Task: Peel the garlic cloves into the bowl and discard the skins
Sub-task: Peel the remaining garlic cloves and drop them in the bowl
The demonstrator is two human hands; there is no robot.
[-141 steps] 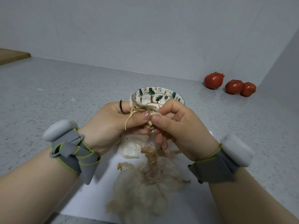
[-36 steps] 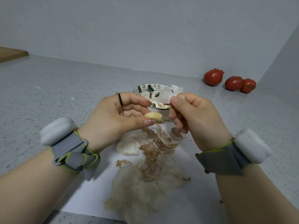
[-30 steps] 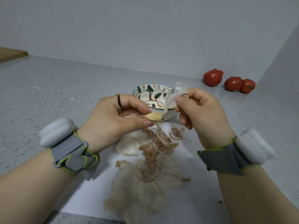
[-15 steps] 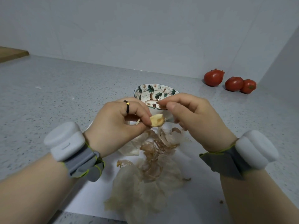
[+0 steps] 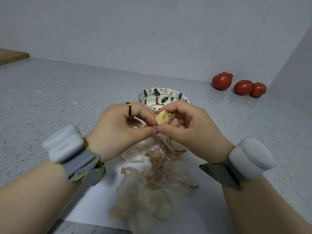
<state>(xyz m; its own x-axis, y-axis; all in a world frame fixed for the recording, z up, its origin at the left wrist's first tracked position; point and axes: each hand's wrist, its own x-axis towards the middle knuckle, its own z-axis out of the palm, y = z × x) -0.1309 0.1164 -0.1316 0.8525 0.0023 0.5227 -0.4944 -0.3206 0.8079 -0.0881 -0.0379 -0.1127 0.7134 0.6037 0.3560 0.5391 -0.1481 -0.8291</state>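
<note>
The garlic clove [image 5: 162,117] sits between both hands, with its flat end turned to the camera. The left hand [image 5: 121,125] pinches it from the left with thumb and forefinger. The right hand [image 5: 190,129] holds it with the forefinger over the top and the thumb below. The two thumb tips touch under the clove, and the other fingers of both hands are curled. The clove is in the air, just in front of the near rim of the bowl [image 5: 146,94] and above the heap of skins [image 5: 152,191] on the white sheet [image 5: 94,200]. The bowl stands on the grey counter [image 5: 67,90], and three tomatoes [image 5: 222,81] lie far to the right by the wall.

One second ago only the left hand held the clove, while the right hand lifted a strip of skin. Now the hands are together and that strip is gone from the right fingers.
</note>
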